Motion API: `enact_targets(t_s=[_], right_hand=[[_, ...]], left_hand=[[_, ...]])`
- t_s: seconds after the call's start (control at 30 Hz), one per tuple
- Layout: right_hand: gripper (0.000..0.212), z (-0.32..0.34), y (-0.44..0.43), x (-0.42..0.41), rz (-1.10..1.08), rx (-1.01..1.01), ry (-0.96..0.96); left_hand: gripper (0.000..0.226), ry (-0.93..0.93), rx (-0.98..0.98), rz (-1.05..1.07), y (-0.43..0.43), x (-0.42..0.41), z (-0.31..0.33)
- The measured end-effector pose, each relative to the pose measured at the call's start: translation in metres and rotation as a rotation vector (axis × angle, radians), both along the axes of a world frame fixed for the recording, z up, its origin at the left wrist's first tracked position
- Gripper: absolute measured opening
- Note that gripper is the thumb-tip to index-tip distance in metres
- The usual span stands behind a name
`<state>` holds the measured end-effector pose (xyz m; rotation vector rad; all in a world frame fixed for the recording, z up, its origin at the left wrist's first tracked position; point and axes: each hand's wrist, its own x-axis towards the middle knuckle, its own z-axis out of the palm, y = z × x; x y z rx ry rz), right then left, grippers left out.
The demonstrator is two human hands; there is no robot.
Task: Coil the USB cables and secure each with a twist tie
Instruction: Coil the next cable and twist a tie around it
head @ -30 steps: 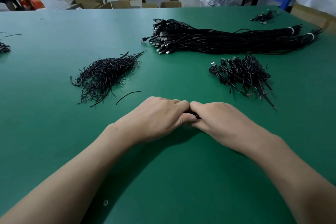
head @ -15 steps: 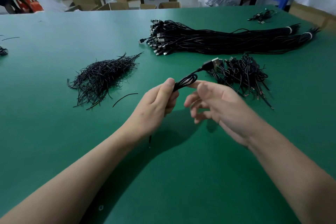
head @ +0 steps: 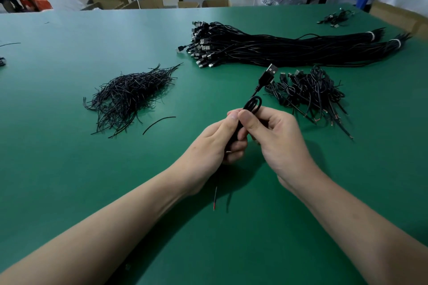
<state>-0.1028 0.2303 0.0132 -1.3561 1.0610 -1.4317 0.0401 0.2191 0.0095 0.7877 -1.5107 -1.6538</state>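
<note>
left hand: grips the coiled cable
right hand: pinches the same coil
ties: heaped on table

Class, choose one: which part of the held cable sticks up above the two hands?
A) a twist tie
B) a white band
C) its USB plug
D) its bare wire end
C: the USB plug of the cable stands above the left hand and right hand, while the bare wire end hangs below them.
</note>
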Motion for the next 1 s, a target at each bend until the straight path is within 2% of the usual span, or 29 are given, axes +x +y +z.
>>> enact_targets(t_s=[0.13,0.2,0.33,0.37,0.43,0.5,0.57,0.7,0.77,0.9,0.93,1.0], right_hand=[[0.038,-0.002,0.000,-0.003,0.033,-0.001,-0.011],[0.042,-0.004,-0.001,-0.005,0.001,-0.023,0.046],[0.027,-0.004,-0.002,-0.009,-0.044,0.023,0.070],[0.025,-0.004,-0.002,-0.011,-0.057,0.040,0.084],[0.023,-0.004,-0.003,-0.013,-0.065,0.073,0.091],[0.025,-0.002,-0.003,-0.015,-0.038,0.116,0.077],[0.030,-0.001,-0.002,-0.015,0.034,0.163,0.035],[0.027,0.001,0.001,-0.014,0.122,0.210,0.029],[0.026,0.002,0.001,-0.014,0.122,0.213,0.058],[0.025,0.001,0.002,-0.012,0.120,0.184,0.148],[0.025,0.001,0.002,-0.011,0.127,0.177,0.167],[0.025,0.000,0.003,-0.009,0.133,0.161,0.208]], left_hand=[[0.047,-0.154,-0.075,0.009,-0.002,0.006,0.001],[0.051,-0.320,-0.231,0.060,-0.005,0.010,0.003],[0.050,-0.552,-0.467,0.215,-0.018,0.030,0.013],[0.044,-0.638,-0.560,0.307,-0.025,0.040,0.016],[0.029,-0.944,-0.742,0.529,-0.040,0.065,0.021],[0.024,-1.211,-0.729,0.661,-0.051,0.089,0.024],[0.020,-1.354,-0.642,0.665,-0.055,0.104,0.023],[0.006,-1.440,-0.592,0.693,-0.058,0.107,0.021],[0.007,-1.467,-0.616,0.707,-0.060,0.106,0.020],[0.020,-1.604,-0.731,0.609,-0.063,0.101,0.009],[0.019,-1.547,-0.742,0.611,-0.062,0.097,0.008],[0.012,-1.271,-0.695,0.624,-0.056,0.083,0.007]])
